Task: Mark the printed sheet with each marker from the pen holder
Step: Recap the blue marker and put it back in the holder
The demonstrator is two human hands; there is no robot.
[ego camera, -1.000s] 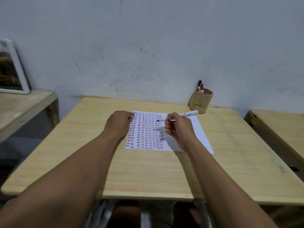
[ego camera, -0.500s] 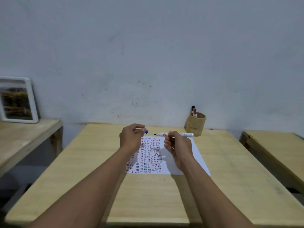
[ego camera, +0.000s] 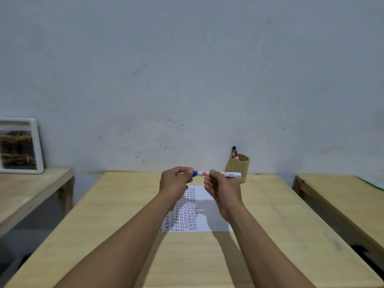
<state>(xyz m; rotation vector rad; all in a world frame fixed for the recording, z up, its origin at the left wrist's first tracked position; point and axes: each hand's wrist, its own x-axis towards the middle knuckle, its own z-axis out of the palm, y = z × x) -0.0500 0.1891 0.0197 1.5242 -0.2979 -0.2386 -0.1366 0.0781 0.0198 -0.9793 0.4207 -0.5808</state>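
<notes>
I hold a white marker (ego camera: 230, 174) level above the table, my right hand (ego camera: 220, 189) gripping its barrel. My left hand (ego camera: 176, 180) pinches its blue cap (ego camera: 195, 173), which sits on the marker's left end. Below my hands lies the printed sheet (ego camera: 202, 217), covered with rows of red and dark marks on its left part and blank on the right. A wooden pen holder (ego camera: 239, 168) stands at the table's back edge by the wall, with two markers (ego camera: 234, 152) sticking out of it.
The wooden table (ego camera: 116, 221) runs from the wall toward me. Another bench (ego camera: 340, 196) stands to the right and a shelf (ego camera: 27, 192) to the left, bearing a white-framed picture (ego camera: 19, 145). A grey wall closes the back.
Both hands rose off the sheet. My left hand, which held the blue cap apart from the tip, has brought it onto the marker's end. The camera tilted upward.
</notes>
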